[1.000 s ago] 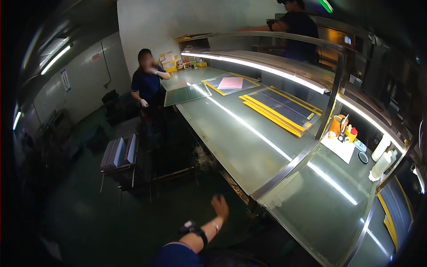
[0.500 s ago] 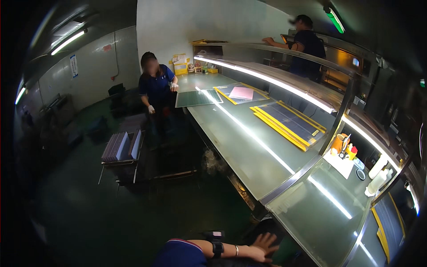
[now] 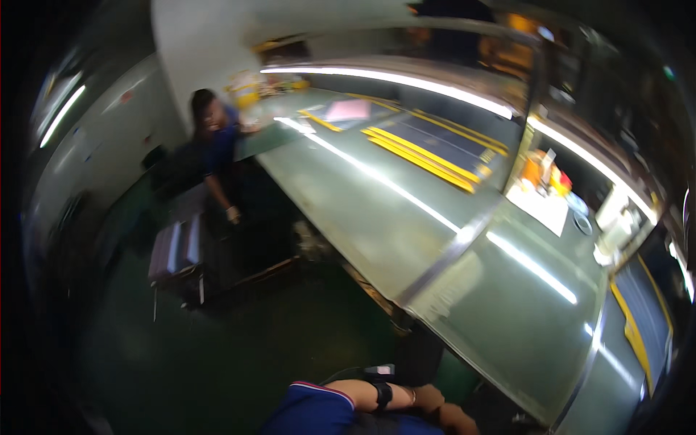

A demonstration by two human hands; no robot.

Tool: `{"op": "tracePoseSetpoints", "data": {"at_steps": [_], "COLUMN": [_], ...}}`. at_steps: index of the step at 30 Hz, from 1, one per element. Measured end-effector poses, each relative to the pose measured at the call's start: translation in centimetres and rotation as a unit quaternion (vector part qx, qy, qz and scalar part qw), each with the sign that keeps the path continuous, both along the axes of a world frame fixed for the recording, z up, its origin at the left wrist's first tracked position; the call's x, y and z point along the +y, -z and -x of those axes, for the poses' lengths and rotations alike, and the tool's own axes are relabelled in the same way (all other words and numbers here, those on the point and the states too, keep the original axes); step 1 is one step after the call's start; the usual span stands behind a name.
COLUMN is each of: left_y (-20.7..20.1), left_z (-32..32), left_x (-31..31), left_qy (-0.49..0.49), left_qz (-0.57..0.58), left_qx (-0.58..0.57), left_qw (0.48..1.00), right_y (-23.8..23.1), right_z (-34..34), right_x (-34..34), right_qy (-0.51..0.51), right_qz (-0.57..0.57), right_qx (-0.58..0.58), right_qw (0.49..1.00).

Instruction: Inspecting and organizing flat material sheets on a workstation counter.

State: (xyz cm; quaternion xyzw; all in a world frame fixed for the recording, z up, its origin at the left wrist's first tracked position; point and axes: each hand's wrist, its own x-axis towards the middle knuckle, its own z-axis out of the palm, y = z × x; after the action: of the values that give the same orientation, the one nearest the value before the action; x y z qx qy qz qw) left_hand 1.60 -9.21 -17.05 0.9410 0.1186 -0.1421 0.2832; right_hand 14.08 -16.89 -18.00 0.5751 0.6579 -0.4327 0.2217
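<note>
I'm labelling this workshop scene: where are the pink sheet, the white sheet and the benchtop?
Pink sheet (image 3: pixel 349 110): head view, middle of its top face.
White sheet (image 3: pixel 541 210): head view, its uncovered front part.
Benchtop (image 3: pixel 511 312): head view, bare surface of the near section.

Dim overall, bright tube light (image 3: pixel 406 81), glare on tabletop (image 3: pixel 341 199), motion blur, bowed edges

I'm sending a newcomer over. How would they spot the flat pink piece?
Find the long grey-green worktable under the bright tube light. Toward its far end, near the co-worker in dark blue, lies a yellow-edged panel. The flat pink piece rests on it, its pale pink standing out from the dark surface of the nearer yellow-edged panels.
</note>
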Motion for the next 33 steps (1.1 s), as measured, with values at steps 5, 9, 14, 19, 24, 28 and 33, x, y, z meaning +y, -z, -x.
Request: {"op": "tracePoseSetpoints", "data": {"at_steps": [5, 9, 14, 19, 24, 28, 33], "left_y": [0.0, -0.8, 2.1, 1.4, 2.2, 1.5, -0.7], "left_z": [-0.6, -1.9, -3.5, -4.0, -3.1, -3.4, -3.9], "left_x": [2.6, 4.7, 5.8, 5.2, 5.2, 5.1, 5.5], "left_qy": [-0.043, -0.244, -0.451, -0.467, -0.411, -0.427, -0.483], "left_qz": [0.117, 0.159, 0.266, 0.47, 0.367, 0.386, 0.484], "left_qx": [-0.023, -0.071, -0.089, -0.007, -0.032, -0.047, -0.096], "left_qw": [0.992, 0.954, 0.847, 0.749, 0.834, 0.817, 0.723], "right_y": [-1.2, -1.7, -0.1, 0.8, -0.4, 0.1, -2.3], "right_z": [-0.6, -1.5, -3.3, -3.7, -3.3, -3.6, -3.6], "right_x": [1.0, 2.3, 2.7, 2.2, 2.4, 2.1, 2.7], "right_qy": [0.125, 0.315, 0.629, 0.704, 0.695, 0.725, 0.718], "right_qz": [-0.13, -0.245, -0.16, -0.02, -0.042, -0.017, 0.004], "right_qx": [0.081, 0.198, 0.324, 0.364, 0.38, 0.391, 0.39], "right_qw": [0.98, 0.895, 0.689, 0.61, 0.61, 0.567, 0.576]}}
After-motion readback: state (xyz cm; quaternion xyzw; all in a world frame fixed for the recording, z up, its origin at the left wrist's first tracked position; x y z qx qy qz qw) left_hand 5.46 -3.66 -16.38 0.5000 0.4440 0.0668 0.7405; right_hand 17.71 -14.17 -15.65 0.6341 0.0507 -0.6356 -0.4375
